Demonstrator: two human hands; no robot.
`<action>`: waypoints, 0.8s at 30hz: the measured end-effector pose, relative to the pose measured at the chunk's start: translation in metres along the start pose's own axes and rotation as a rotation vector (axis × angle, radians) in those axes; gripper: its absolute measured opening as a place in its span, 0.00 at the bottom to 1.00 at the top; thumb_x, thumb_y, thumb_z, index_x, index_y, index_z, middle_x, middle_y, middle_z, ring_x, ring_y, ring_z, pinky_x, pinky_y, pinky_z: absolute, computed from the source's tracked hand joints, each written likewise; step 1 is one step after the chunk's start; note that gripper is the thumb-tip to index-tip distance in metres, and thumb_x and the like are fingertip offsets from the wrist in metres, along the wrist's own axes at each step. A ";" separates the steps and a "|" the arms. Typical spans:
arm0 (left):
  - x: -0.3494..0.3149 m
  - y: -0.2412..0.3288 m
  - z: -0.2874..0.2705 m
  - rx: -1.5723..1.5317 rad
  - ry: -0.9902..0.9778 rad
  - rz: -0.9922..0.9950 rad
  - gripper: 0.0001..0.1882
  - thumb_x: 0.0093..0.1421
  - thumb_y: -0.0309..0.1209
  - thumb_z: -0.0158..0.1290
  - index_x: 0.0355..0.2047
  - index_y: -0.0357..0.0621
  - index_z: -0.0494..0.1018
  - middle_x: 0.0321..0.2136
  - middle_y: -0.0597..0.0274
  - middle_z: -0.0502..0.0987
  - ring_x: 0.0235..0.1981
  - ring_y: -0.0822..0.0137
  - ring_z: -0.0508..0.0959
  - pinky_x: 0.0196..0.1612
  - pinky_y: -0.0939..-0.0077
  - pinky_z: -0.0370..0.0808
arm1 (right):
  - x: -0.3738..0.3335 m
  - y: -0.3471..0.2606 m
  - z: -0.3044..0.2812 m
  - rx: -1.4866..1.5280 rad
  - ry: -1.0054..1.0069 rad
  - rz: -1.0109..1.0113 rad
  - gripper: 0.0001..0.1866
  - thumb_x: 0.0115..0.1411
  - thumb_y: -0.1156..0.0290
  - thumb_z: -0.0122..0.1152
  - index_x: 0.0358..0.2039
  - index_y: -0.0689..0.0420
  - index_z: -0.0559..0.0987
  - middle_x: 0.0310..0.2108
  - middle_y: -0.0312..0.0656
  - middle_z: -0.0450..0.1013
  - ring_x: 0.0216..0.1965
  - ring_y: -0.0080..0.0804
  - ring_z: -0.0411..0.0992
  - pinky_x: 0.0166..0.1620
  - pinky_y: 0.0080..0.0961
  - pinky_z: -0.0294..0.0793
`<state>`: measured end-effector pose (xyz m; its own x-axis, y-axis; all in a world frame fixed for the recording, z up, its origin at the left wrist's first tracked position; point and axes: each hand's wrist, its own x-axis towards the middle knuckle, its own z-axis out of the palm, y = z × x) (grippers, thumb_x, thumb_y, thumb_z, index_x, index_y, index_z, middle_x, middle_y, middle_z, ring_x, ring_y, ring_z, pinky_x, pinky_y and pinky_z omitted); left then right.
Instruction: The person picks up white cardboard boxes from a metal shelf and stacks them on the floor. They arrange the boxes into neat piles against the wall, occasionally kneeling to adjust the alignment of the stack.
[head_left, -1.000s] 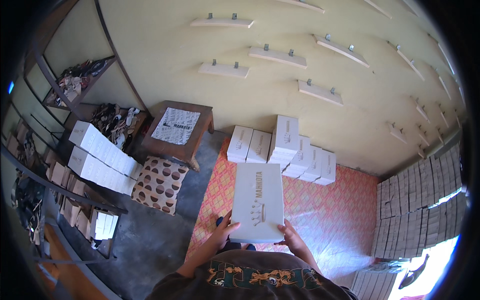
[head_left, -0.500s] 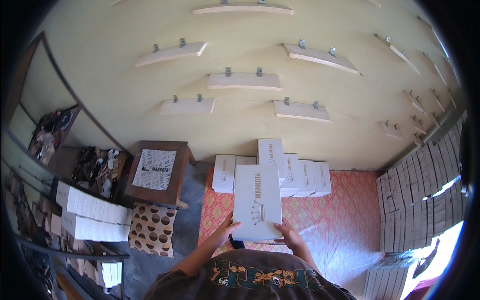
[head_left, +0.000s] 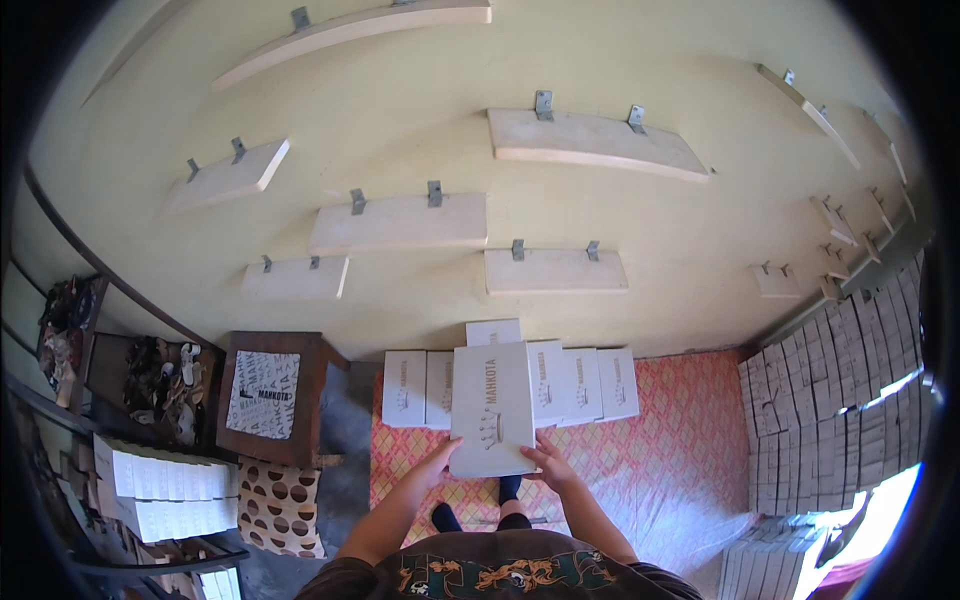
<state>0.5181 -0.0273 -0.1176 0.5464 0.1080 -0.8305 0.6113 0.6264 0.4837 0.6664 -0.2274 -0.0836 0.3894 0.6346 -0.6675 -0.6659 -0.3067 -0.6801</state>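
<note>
Between my two hands I hold a white shoebox (head_left: 470,410), upright, with a crown drawing and lettering on its broad face. My left hand (head_left: 438,462) grips its lower left edge. On the lower right edge, my right hand (head_left: 546,462) presses with the thumb on the front. Behind it, a row of similar white boxes (head_left: 404,390) stands against the wall on the patterned floor mat. One box (head_left: 492,331) rises higher than the others at the back. The held box hides part of this row.
Wooden wall shelves (head_left: 555,271) on metal brackets jut out ahead. At left are a brown wooden stool (head_left: 228,447) with a printed cloth (head_left: 262,395), a dotted cushion (head_left: 280,505) and a rack of shoes (head_left: 165,385). Tall stacks of boxes (head_left: 840,420) line the right side.
My view has shifted, so the wall shelves appear larger and the row of boxes lower. Both hands still hold the shoebox, now further out from my body. My feet have come into view.
</note>
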 end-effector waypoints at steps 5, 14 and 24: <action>0.081 0.007 0.009 -0.268 0.060 -0.081 0.30 0.55 0.54 0.46 0.53 0.54 0.60 0.49 0.63 0.65 0.49 0.64 0.65 0.46 0.60 0.66 | 0.075 -0.018 -0.035 -0.012 -0.013 0.062 0.33 0.53 0.62 0.58 0.58 0.43 0.58 0.45 0.36 0.67 0.45 0.34 0.66 0.42 0.44 0.67; 0.160 0.010 0.017 -0.246 0.180 0.232 0.23 0.62 0.43 0.40 0.54 0.47 0.57 0.50 0.61 0.65 0.52 0.64 0.65 0.52 0.63 0.63 | 0.157 -0.019 -0.067 0.042 0.053 0.102 0.31 0.52 0.63 0.58 0.57 0.41 0.60 0.46 0.32 0.66 0.46 0.31 0.64 0.44 0.44 0.65; 0.218 -0.009 0.002 -0.298 0.393 0.277 0.19 0.62 0.36 0.43 0.50 0.40 0.63 0.39 0.56 0.72 0.40 0.66 0.73 0.43 0.72 0.70 | 0.200 0.010 -0.082 -0.095 0.112 0.050 0.30 0.54 0.65 0.58 0.57 0.47 0.60 0.48 0.34 0.66 0.45 0.30 0.66 0.40 0.35 0.68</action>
<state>0.6328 -0.0108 -0.3024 0.3742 0.5434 -0.7515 0.2562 0.7182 0.6469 0.7902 -0.1617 -0.2485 0.4293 0.5353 -0.7274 -0.6253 -0.4051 -0.6671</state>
